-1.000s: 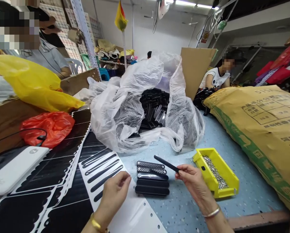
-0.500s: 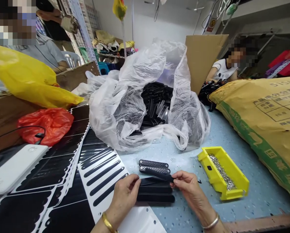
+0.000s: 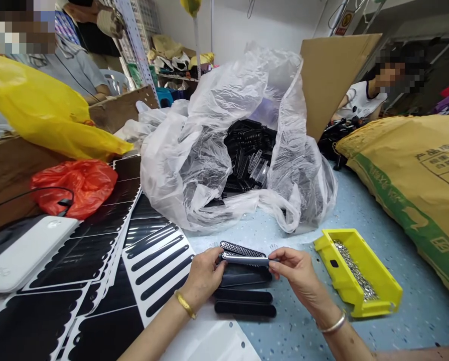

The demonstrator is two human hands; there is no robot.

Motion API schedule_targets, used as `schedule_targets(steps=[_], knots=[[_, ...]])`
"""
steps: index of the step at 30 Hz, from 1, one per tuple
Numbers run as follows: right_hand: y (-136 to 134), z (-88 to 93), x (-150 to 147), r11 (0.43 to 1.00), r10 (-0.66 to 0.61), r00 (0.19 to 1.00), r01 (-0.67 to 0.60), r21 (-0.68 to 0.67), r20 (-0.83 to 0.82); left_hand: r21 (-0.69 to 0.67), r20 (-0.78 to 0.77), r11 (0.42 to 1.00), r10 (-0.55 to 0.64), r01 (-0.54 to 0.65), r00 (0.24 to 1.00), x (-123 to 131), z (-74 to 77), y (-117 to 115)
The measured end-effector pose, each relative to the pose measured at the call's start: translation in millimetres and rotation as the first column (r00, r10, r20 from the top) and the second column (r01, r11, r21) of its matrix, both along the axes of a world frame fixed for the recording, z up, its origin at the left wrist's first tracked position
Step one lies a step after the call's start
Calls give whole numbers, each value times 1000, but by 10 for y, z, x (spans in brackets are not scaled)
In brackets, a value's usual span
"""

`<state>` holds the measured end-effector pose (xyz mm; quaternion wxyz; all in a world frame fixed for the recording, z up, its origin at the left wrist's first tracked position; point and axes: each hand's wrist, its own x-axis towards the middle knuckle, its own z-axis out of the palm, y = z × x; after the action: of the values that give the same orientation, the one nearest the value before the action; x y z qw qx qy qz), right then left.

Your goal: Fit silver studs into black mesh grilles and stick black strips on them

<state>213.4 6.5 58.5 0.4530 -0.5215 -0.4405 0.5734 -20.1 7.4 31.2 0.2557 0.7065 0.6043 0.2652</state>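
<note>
A slim dark strip point(image 3: 245, 259) is being held level just above the table point(image 3: 367, 210), low in the middle of the view; the left hand point(image 3: 205, 275) is pinching its left end, thumb and fingertips closed on it, and the right hand point(image 3: 297, 273) is clamping the right end the same way; the hands are staying apart, with the strip bridging the gap between them. A perforated strip point(image 3: 243, 247) is lying just behind the held one; more black strips point(image 3: 245, 302) are lying side by side on the table right beneath the hands. A sticker sheet point(image 3: 156, 263) with long black ovals is lying beside the left hand, overlapping a spread of similar sheets; a yellow tray point(image 3: 378, 291) holding small metal pieces is sitting near the right hand. Farther back, a clear plastic bag point(image 3: 194, 165) is gaping open around a heap of black parts; a red bag point(image 3: 73, 185) and a white device point(image 3: 24, 250) are resting at the left, and a woven sack point(image 3: 416, 165) is lying along the right.
</note>
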Motion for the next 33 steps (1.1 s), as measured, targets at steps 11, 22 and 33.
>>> schedule_targets(steps=[11,22,33], knots=[[-26,-45,-65,1000,14,994,-12,-17,110,-31,161,999,-17,22,987,-49,-57,-76],[21,0,-114,999,30,985,-26,-30,169,-77,234,996,-21,40,972,-55,-67,-62],[37,0,-155,1000,6,981,-1,-28,194,-111,261,993,-4,34,965,-59,-47,-52]])
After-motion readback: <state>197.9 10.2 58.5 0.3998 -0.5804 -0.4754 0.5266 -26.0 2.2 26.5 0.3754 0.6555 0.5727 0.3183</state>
